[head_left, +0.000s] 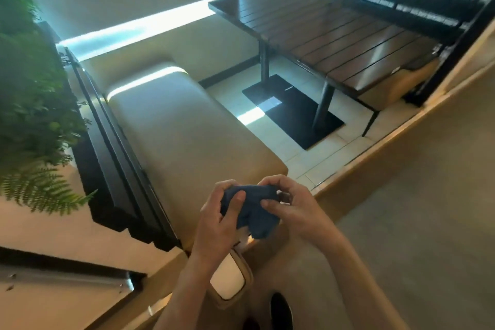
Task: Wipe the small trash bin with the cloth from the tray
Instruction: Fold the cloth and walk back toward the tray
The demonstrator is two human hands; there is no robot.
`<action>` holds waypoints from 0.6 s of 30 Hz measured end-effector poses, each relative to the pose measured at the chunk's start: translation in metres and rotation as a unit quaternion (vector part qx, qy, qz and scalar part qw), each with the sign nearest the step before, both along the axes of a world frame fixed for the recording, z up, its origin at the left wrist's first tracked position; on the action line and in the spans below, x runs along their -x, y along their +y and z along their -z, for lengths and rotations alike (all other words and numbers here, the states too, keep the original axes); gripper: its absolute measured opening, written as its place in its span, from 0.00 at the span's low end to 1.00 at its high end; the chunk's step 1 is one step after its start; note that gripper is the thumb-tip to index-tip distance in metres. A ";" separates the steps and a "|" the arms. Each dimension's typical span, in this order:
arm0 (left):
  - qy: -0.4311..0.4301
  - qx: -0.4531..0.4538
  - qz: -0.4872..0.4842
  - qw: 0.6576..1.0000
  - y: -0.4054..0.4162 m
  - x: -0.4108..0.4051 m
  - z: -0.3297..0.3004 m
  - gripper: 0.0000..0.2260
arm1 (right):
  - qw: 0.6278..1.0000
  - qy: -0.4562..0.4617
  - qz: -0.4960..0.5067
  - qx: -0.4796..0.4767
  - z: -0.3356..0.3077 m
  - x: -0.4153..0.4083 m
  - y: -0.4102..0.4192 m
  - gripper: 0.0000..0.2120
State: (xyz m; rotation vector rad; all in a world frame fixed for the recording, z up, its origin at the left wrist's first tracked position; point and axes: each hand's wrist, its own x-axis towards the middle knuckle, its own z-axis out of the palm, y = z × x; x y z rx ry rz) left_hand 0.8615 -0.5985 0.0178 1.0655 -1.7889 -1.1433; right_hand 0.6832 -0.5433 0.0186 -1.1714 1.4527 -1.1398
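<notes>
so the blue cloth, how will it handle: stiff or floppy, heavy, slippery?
Likely floppy: the cloth bunches and folds between the left hand and right hand. Probably light, since fingers alone hold it up. Its matte, fuzzy look suggests it won't slip from a grip.

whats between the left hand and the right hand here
In the head view, a bunched dark blue cloth fills the gap: the left hand and the right hand both grip it, thumbs pressed on top.

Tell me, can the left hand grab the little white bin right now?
Probably not yet: the left hand and the right hand both grip the blue cloth, though the bin sits just below.
</notes>
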 end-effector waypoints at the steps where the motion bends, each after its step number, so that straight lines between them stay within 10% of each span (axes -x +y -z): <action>1: 0.001 0.006 0.008 1.000 0.000 0.004 -0.001 0.07 | 1.000 0.009 0.010 0.000 -0.002 0.002 0.004 0.13; 18: -0.025 -0.010 0.173 0.985 0.039 0.081 0.038 0.09 | 0.980 -0.045 0.181 -0.074 0.040 0.045 0.097 0.08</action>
